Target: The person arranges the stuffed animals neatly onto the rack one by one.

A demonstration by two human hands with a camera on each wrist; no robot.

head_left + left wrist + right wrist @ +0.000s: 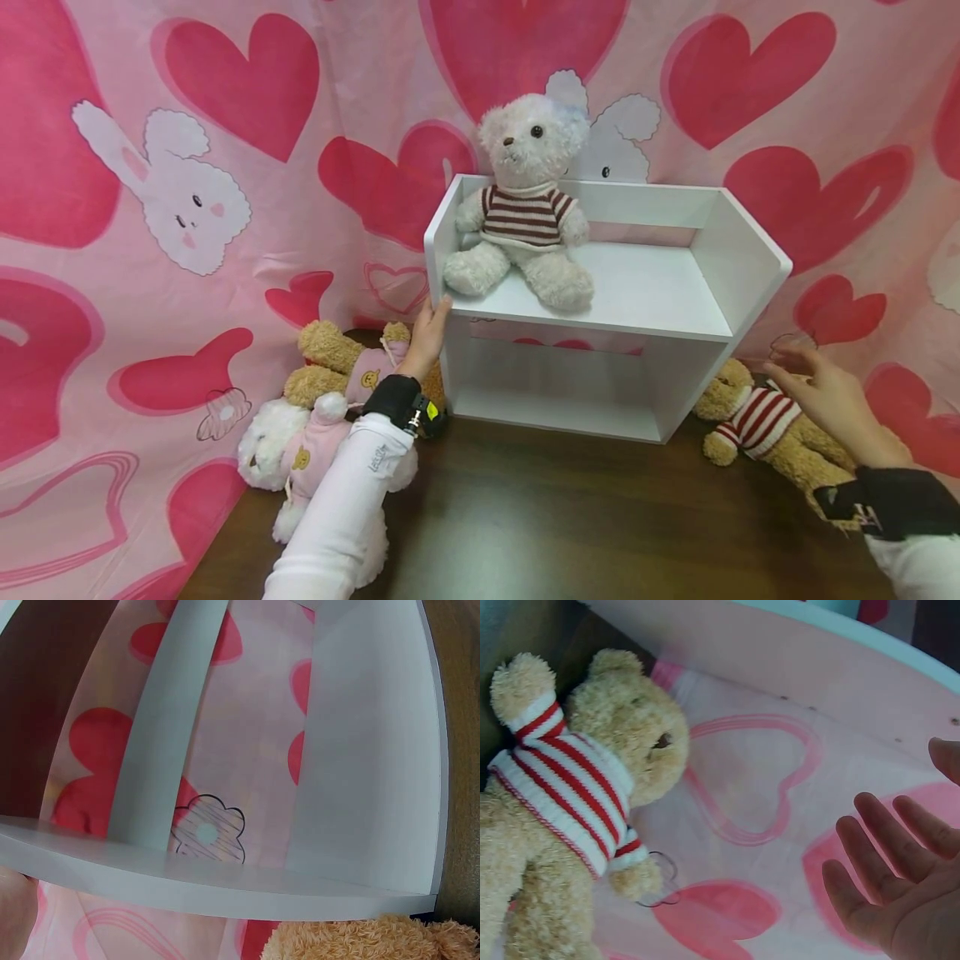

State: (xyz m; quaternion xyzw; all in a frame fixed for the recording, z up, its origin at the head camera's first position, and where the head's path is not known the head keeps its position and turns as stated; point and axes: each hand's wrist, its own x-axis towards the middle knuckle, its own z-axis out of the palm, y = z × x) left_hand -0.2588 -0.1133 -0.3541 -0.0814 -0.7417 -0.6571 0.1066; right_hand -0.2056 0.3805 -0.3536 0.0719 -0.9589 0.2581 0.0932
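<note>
A white two-tier shelf (645, 287) stands on the dark table. On its upper tier, at the left, sits a white teddy bear (525, 218) in a brown-striped sweater. My left hand (426, 340) rests against the outside of the shelf's left side panel, fingers extended; the left wrist view shows only part of that hand (13, 915) beside the panel. My right hand (832, 404) is in the air to the right of the shelf, fingers spread and apart from it. Below that hand lies a tan teddy bear (577, 772) in a red-and-white striped sweater.
Left of the shelf lie a tan teddy bear (330, 354) and a white teddy bear (262, 446), both in pink tops, partly behind my left arm. A pink heart-patterned cloth (360, 75) hangs behind. The brown tabletop (570, 508) extends in front of the shelf.
</note>
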